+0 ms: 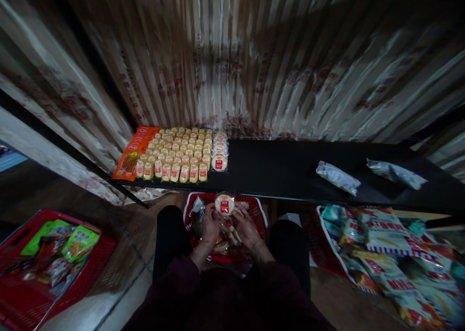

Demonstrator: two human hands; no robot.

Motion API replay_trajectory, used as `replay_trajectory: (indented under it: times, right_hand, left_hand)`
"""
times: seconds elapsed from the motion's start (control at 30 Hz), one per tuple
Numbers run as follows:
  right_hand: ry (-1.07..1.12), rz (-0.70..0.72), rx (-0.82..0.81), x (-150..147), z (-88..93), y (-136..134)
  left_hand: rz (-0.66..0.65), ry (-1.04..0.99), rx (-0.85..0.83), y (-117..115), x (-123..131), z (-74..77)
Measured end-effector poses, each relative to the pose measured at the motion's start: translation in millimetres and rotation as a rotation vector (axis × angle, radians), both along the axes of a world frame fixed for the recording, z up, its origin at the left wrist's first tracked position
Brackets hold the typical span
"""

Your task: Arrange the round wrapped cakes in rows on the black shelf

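Between both hands I hold a round, pale cracker in a clear wrapper with a red label (224, 204), above a red basket (262, 215). My left hand (210, 224) grips its left side and my right hand (247, 227) its lower right side. Below them, the basket holds more wrapped snacks, partly hidden by my hands. On the black shelf (269, 166) just ahead stands a row of similar round packets (219, 163). Left of that row are many small yellow wrapped cakes (175, 172) in tight rows, beside flat orange packets (131, 159).
Two silvery packets (337, 177) lie on the shelf's right part. A red basket (105, 246) with green and brown snack bags stands at left. Another basket (336, 256), heaped with large snack bags (390, 234), is at right. A pleated curtain (232, 55) hangs behind the shelf.
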State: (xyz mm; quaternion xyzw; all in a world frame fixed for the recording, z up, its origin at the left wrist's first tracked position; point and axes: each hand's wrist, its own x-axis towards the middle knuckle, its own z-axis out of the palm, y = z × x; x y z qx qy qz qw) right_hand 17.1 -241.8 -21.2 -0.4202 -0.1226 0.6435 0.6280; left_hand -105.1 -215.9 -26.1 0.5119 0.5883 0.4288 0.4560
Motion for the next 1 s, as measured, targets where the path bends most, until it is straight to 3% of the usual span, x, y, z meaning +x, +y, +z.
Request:
replay_trajectory:
  times: [0.5,1.0]
  right_hand:
    - [0.036,-0.080,0.072,-6.2,24.5,11.8]
    - [0.017,-0.152,0.055,-8.6,36.3,15.5]
  left_hand:
    - [-0.007,-0.089,0.089,7.7,4.7,25.4]
    - [0.037,-0.064,0.136,7.3,9.2,30.4]
